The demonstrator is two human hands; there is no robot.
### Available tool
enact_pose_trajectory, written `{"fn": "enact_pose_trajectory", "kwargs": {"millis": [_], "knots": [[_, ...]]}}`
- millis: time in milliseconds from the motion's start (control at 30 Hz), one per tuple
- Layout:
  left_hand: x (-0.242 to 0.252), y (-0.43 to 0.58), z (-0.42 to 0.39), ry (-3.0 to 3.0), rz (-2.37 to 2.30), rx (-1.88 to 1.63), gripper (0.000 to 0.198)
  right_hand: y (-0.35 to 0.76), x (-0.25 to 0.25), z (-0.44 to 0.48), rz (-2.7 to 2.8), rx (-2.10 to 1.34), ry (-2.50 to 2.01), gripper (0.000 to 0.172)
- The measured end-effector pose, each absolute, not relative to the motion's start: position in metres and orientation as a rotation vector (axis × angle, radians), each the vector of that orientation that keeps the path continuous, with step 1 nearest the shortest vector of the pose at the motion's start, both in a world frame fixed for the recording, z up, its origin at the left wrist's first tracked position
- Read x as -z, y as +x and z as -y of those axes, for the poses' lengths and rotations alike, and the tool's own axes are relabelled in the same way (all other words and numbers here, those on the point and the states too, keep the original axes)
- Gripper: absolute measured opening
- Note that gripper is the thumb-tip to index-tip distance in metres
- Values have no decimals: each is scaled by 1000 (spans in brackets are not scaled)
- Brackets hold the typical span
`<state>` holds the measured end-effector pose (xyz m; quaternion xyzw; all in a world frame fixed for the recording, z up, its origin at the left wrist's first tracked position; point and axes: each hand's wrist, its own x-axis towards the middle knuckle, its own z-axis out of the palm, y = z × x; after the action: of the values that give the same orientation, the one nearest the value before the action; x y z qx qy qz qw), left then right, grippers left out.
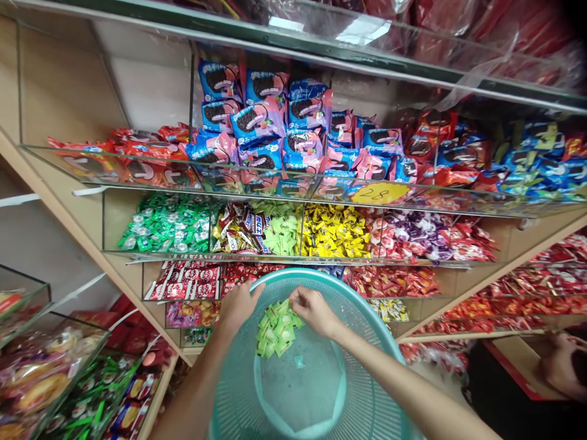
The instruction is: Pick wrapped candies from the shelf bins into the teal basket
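Observation:
A teal plastic mesh basket (367, 391) stands below me, in front of the sweet shelves. Its upper left rim is gripped by my left hand (239, 305), the thumb lying along the edge. Inside the basket, at its far left, lies a small heap of green-wrapped candies (277, 330). My right hand (315, 311) reaches into the basket from the right, fingers curled together at the heap's upper right edge. What those fingertips hold, if anything, is hidden.
Ahead, a glass-fronted shelf bin holds matching green candies (282, 229) between chocolate bars (250, 223) and yellow sweets (334, 232). Blue cookie packs (261, 122) fill the shelf above, with a yellow price tag (380, 192). At lower right, part of another person (566, 366) shows near a cardboard box (518, 366).

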<state>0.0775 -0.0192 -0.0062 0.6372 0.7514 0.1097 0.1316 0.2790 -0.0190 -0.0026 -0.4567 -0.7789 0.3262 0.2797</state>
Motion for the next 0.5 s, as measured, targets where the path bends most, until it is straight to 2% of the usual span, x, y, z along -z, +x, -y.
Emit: {"fn": "enact_pose_trajectory", "kwargs": {"millis": [133, 267, 367, 500], "knots": [[5, 78, 19, 1831, -2195, -299, 59, 280, 54, 21, 1718, -1254, -1554, 11], [4, 78, 19, 1816, -2197, -296, 60, 277, 67, 27, 1489, -1454, -1651, 12], [5, 78, 19, 1826, -2191, -295, 62, 274, 66, 28, 1434, -1475, -1676, 11], [7, 77, 20, 1836, -2201, -307, 62, 267, 67, 26, 1479, -1331, -1688, 10]]}}
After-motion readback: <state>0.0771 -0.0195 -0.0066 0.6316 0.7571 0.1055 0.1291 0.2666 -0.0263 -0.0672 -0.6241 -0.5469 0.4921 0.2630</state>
